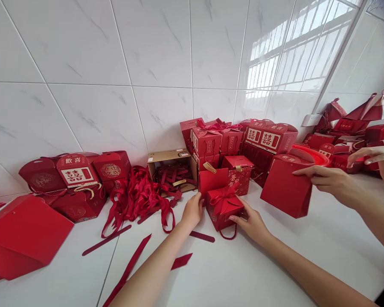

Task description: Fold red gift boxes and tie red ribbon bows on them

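Note:
A small red gift box [224, 213] with a red ribbon bow [223, 197] on its top stands on the white table, a cord handle [230, 234] hanging at its front. My left hand [193, 212] grips its left side, close to an upright red panel [213, 182] behind it; part of the fingers is hidden. From the right, my right hand [252, 221] holds the same box, thumb in front and fingers behind. Just behind stands another red box [238, 172] with a gold-coloured tab.
At right, a co-worker's hand [333, 183] holds a red gift box [284, 185]; another hand [374, 155] reaches in. Ribbons [141, 196] lie piled left of an open carton [153, 164] holding dark red strips. Stacked boxes [77, 170] line the tiled wall.

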`<control>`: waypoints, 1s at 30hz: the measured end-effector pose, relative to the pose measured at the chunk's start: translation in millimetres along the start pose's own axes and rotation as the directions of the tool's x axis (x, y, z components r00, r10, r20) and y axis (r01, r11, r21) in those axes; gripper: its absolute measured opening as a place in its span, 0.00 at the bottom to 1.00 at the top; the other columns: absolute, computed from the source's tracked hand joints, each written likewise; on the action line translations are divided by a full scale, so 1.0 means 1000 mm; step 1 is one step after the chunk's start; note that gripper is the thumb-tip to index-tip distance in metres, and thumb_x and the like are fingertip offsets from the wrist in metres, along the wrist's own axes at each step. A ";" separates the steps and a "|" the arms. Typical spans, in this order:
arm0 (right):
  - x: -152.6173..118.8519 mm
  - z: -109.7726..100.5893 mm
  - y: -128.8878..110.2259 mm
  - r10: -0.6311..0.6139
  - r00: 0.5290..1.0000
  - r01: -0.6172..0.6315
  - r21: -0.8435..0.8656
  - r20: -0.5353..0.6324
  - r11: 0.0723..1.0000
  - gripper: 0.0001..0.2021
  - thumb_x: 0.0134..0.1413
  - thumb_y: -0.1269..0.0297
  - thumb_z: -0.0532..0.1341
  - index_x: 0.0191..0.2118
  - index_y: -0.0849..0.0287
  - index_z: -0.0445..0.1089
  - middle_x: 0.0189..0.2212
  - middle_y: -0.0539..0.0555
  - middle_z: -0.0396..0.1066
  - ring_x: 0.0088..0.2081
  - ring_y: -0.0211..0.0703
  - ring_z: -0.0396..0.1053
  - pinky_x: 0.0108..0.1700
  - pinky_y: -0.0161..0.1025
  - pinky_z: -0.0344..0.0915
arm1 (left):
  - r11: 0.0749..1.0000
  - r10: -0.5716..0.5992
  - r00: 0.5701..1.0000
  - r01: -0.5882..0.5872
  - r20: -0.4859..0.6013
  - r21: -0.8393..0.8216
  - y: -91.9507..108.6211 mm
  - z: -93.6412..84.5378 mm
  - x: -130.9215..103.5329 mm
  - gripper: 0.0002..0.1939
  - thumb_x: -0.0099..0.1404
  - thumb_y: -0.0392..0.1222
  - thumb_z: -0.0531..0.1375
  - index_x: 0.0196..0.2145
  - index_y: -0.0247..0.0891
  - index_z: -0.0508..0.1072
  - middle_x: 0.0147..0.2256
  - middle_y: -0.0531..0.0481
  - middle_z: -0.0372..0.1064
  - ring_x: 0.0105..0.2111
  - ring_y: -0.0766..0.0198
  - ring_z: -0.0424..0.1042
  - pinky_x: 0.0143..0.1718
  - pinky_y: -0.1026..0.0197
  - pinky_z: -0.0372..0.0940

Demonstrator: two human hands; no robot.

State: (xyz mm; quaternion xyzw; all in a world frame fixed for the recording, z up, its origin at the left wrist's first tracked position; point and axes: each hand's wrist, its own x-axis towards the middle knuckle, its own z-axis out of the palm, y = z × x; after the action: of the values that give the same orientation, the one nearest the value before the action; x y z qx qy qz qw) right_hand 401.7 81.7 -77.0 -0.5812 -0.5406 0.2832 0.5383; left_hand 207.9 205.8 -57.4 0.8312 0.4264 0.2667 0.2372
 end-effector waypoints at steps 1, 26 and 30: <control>-0.001 0.001 0.000 0.001 1.000 -0.001 0.003 0.002 1.000 0.37 0.52 0.54 0.66 0.66 0.54 0.54 0.50 0.57 0.73 0.48 0.50 0.72 0.52 0.48 0.70 | 1.000 -0.007 1.000 0.007 0.002 0.004 0.001 0.000 0.000 0.15 0.69 0.44 0.58 0.51 0.36 0.70 0.49 0.44 0.69 0.44 0.58 0.73 0.44 0.50 0.71; -0.069 0.038 -0.058 -0.656 0.658 0.747 -0.209 0.369 0.632 0.20 0.51 0.73 0.59 0.50 0.48 0.70 0.48 0.61 0.69 0.49 0.58 0.69 0.48 0.56 0.69 | 0.974 -0.157 0.970 0.121 0.187 0.191 -0.026 -0.144 -0.189 0.05 0.58 0.43 0.62 0.34 0.43 0.73 0.37 0.49 0.72 0.40 0.54 0.70 0.41 0.56 0.65; -0.095 0.094 -0.086 -0.123 0.701 0.062 0.113 0.702 0.992 0.05 0.52 0.61 0.62 0.34 0.47 0.76 0.31 0.53 0.73 0.32 0.47 0.70 0.36 0.45 0.68 | 0.962 -0.160 0.977 0.122 0.142 0.245 -0.029 -0.137 -0.219 0.09 0.67 0.38 0.49 0.31 0.42 0.66 0.34 0.48 0.69 0.35 0.56 0.67 0.38 0.55 0.63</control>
State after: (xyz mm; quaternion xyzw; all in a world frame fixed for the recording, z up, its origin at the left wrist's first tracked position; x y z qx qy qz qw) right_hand 263.9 9.1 -45.4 -0.3782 -0.7221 0.4784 0.3266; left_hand -5.4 60.6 -26.4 0.8397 0.4926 0.1289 0.1891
